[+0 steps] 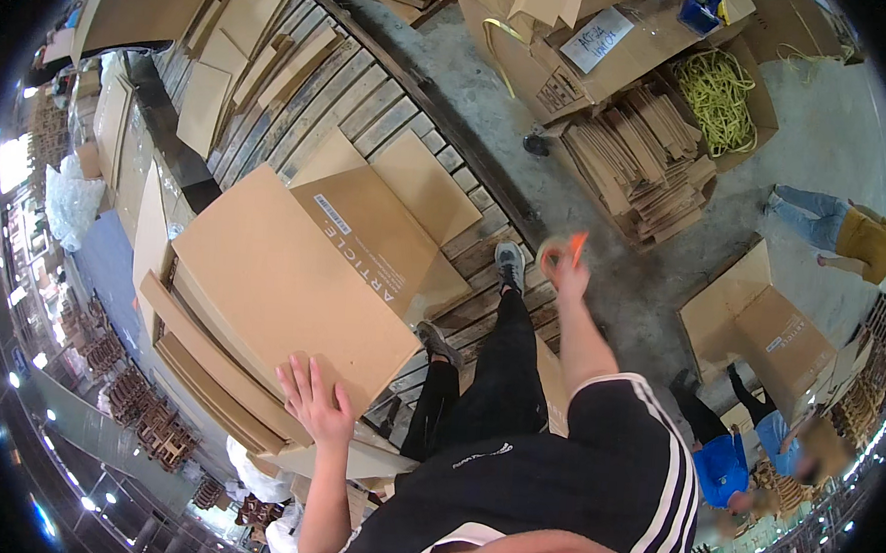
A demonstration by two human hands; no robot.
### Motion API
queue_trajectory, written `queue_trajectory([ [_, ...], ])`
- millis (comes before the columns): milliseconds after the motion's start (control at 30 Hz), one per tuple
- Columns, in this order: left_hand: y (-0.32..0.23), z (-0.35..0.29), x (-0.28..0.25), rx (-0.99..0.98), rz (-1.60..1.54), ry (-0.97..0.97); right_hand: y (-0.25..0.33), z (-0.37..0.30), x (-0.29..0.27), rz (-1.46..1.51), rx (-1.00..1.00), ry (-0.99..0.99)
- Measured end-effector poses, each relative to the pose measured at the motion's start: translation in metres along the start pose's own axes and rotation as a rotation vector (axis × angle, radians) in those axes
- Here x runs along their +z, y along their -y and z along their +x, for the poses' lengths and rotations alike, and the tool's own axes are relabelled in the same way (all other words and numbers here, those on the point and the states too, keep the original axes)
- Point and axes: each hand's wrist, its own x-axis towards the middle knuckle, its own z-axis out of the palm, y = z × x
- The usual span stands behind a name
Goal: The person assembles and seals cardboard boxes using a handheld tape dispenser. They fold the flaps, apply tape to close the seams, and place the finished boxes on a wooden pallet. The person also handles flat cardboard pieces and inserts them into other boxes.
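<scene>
A large brown cardboard box (299, 254) with white printing stands before me on wooden slats, its flaps spread at the far side. My left hand (314, 402) lies flat on the box's near side panel, fingers spread. Out to the right, my right hand (571, 277) is closed around an orange tape dispenser (577, 245) with a roll of tape; it is apart from the box. Flat cardboard sheets (219, 390) lean in a stack against the box's left side.
Wooden slats (347, 96) carry more cardboard pieces at the far left. Across a dark rail (442, 101) stand a big carton of folded cardboard (640, 152) and a box of yellow strapping (718, 101). Several people are at the right, near another open box (776, 329).
</scene>
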Motion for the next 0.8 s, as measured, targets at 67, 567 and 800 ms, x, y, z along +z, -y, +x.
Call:
queue_trajectory([
  [67,0.003,-0.001,0.001,0.016,-0.040,-0.032,-0.114,-0.065,-0.045,0.035,0.217,-0.149],
  [567,0.034,-0.018,0.020,0.180,-0.462,-0.308,0.084,-0.131,-0.203,-0.489,-0.637,0.010],
  [800,0.065,-0.028,0.010,0.362,-0.397,-0.107,0.101,-0.415,-0.199,0.635,-0.612,0.266],
])
